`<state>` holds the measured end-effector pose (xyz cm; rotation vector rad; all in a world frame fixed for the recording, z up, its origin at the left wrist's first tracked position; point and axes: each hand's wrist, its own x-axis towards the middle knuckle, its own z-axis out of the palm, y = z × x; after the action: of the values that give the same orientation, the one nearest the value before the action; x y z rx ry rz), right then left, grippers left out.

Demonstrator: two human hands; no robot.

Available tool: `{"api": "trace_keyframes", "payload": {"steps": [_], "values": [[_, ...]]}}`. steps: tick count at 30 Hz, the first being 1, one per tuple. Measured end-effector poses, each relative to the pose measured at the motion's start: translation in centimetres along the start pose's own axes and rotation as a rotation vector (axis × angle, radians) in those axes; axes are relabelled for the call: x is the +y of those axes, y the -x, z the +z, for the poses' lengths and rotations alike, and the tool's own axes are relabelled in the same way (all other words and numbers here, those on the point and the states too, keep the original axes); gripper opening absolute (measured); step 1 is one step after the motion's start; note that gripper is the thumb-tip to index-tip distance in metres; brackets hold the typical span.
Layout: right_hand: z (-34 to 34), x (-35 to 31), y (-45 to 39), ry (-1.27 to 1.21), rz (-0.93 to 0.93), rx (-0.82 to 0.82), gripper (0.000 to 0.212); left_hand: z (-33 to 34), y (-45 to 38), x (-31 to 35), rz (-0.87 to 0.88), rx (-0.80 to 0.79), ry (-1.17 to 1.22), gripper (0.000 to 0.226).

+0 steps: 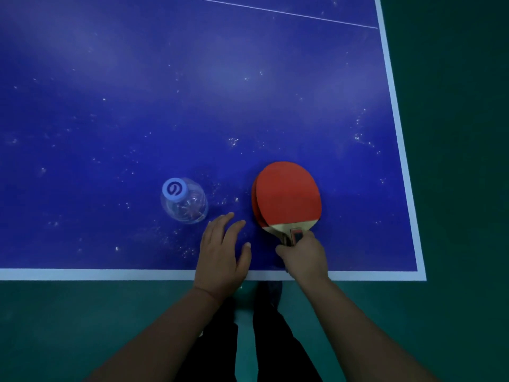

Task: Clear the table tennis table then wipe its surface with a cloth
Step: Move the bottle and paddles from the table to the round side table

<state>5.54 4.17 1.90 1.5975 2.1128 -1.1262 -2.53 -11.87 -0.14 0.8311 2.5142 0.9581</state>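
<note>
Paddles (287, 195), two stacked red-faced, lie on the blue bench (192, 92) near its near right corner, handles clasped in the right hand's (303, 256) grip. The left hand (221, 250), fingers spread wide, rests just right of an upright clear bottle (184, 201).

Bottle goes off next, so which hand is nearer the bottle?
Left. The left hand lies open just right of the bottle, not touching; the right hand grips the paddles farther right.

both forearms are bare with no sleeves, watch or rings showing on the left hand (221, 252) or right hand (304, 256), and the legs wear dark trousers (278, 346).
</note>
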Motion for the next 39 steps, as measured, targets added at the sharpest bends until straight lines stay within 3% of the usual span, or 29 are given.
{"api": "trace_keyframes", "payload": {"steps": [4,10,12,15,18,21,29,34,39], "values": [[-0.3,-0.1,0.0,-0.067,-0.023,0.02,0.025,-1.1,1.2,-0.3,-0.04,0.079,0.081,0.048],[0.3,0.4,1.4,-0.186,-0.008,0.011,0.024,-3.4,3.0,-1.8,-0.263,0.353,0.25,0.033],[0.5,0.5,2.1,-0.195,-0.023,0.034,0.024,-4.3,2.9,-2.0,-0.344,0.442,0.33,0.045],[0.8,0.6,2.8,-0.198,-0.025,0.044,0.022,-5.4,1.6,-2.5,-0.337,0.527,0.376,0.08],[0.9,0.4,3.1,-0.207,-0.016,0.025,0.02,-5.9,-0.3,-2.8,-0.286,0.453,0.383,0.105],[1.0,0.3,3.3,-0.19,-0.008,0.012,0.02,-6.0,-2.0,-3.3,-0.254,0.394,0.429,0.11],[1.1,0.7,4.2,-0.184,0.005,0.029,0.021,-6.0,-4.1,-4.0,-0.26,0.319,0.57,0.099],[0.9,1.3,4.8,-0.188,0.012,0.079,0.022,-6.2,-4.3,-3.5,-0.221,0.309,0.549,0.083],[0.1,2.2,5.5,-0.212,0.041,0.126,0.023,-5.8,-4.2,-2.1,-0.159,0.272,0.466,0.087]]}}
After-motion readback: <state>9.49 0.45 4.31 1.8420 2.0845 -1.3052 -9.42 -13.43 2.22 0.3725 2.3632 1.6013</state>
